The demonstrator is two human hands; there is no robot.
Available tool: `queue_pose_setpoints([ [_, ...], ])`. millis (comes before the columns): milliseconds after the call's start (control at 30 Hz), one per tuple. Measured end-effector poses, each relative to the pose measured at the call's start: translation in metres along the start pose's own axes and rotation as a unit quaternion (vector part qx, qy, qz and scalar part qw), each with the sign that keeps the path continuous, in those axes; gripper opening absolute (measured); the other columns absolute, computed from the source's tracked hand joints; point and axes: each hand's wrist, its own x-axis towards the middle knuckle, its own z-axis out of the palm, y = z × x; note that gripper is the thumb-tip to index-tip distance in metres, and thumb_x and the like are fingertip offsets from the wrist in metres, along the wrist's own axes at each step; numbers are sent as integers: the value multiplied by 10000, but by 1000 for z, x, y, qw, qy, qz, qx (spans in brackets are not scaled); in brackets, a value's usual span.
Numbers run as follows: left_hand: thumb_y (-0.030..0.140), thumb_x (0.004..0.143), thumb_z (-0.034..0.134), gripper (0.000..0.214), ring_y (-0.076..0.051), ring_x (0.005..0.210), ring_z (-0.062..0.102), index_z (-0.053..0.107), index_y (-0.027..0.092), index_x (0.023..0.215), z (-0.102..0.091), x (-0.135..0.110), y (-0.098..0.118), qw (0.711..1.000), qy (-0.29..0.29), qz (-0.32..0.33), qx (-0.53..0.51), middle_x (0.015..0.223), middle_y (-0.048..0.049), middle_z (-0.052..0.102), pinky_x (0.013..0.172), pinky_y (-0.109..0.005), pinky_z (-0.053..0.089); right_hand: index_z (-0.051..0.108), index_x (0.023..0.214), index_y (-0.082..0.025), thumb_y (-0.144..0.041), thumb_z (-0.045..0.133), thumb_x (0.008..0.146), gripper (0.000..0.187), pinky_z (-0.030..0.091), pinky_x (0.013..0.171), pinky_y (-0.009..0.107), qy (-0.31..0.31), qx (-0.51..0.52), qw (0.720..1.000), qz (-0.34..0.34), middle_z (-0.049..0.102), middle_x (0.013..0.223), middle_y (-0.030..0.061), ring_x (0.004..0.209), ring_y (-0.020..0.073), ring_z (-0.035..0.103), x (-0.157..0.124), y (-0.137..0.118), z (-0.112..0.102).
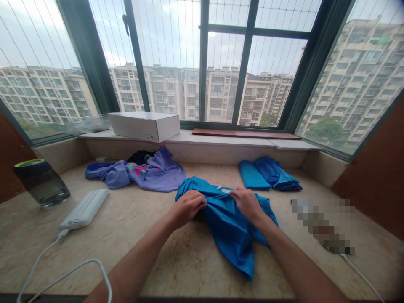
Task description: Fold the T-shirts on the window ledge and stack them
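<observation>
A bright blue garment [229, 223], which looks like a shirt, lies rumpled on the stone counter in front of me. My left hand [190, 205] pinches its cloth near the upper left part. On the upper right part, my right hand [248, 203] grips the fabric beside a white print. One pointed end of the cloth hangs toward the front edge of the counter. Behind and to the left lies a heap of purple clothing [158, 170] with a pink and green print. Folded blue clothes [268, 172] sit at the back right.
A dark-lidded water bottle [42, 183] and a white power bank [84, 209] with a cable [85, 264] stand at left. On the right lies a pixelated object [323, 227] with a cable. A white box [145, 125] rests on the window ledge [221, 144].
</observation>
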Motion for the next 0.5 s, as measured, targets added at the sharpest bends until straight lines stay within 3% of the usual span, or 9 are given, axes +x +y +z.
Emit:
queue_pose_setpoints([
  [67, 300, 1019, 500, 193, -218, 1034, 669, 665, 239, 938, -17, -1, -1, 994, 109, -27, -7, 1041, -69, 734, 971, -362, 497, 743, 1051, -188, -336, 432, 1004, 348, 461, 952, 411, 150, 41, 986, 67, 718, 1083, 142, 1007, 286, 655, 2, 14, -20],
  [133, 316, 1009, 487, 189, -228, 1046, 666, 637, 238, 924, -33, -3, -7, 969, 232, -79, 7, 1047, -78, 726, 989, -383, 500, 709, 1111, -168, -398, 400, 1010, 398, 455, 956, 443, 264, 87, 949, 152, 698, 1112, 176, 1033, 309, 634, 2, 32, -44],
  [200, 346, 995, 484, 189, -238, 1023, 666, 610, 232, 914, -45, -5, -17, 927, 340, -154, 24, 1023, -81, 713, 972, -393, 514, 681, 1152, -175, -432, 377, 1013, 422, 454, 944, 453, 301, 118, 923, 210, 690, 1122, 197, 1035, 317, 626, 2, 48, -63],
  [267, 386, 987, 477, 204, -237, 933, 674, 588, 225, 928, -50, -6, -27, 879, 407, -247, 16, 945, -69, 697, 898, -379, 544, 650, 1172, -178, -452, 381, 1009, 417, 466, 916, 445, 296, 134, 917, 231, 693, 1090, 184, 989, 299, 638, 3, 57, -70],
  [333, 427, 992, 453, 246, -232, 856, 683, 582, 218, 984, -45, -6, -33, 857, 405, -319, -31, 905, -60, 690, 828, -361, 562, 621, 1166, -169, -479, 367, 999, 434, 488, 865, 429, 289, 149, 915, 240, 696, 998, 151, 911, 281, 649, 5, 55, -62],
  [367, 445, 995, 444, 277, -234, 869, 694, 584, 211, 1039, -40, -5, -32, 863, 378, -330, -64, 949, -71, 701, 831, -363, 565, 612, 1150, -165, -494, 360, 991, 445, 499, 829, 416, 284, 158, 914, 244, 691, 942, 132, 867, 273, 649, 6, 49, -54],
  [433, 480, 983, 472, 386, -257, 1025, 701, 564, 190, 1220, -22, -2, -25, 903, 285, -297, -124, 1197, -135, 688, 919, -397, 556, 608, 1102, -174, -521, 346, 974, 453, 511, 727, 372, 265, 182, 917, 236, 669, 828, 90, 762, 252, 632, 6, 27, -32],
  [500, 507, 909, 613, 625, -304, 1249, 621, 468, 182, 1423, 0, 3, -12, 947, 174, -224, -149, 1477, -193, 532, 1043, -453, 503, 608, 1064, -199, -542, 386, 964, 421, 480, 593, 303, 219, 225, 930, 192, 626, 729, 24, 622, 198, 571, 1, -3, -12],
])
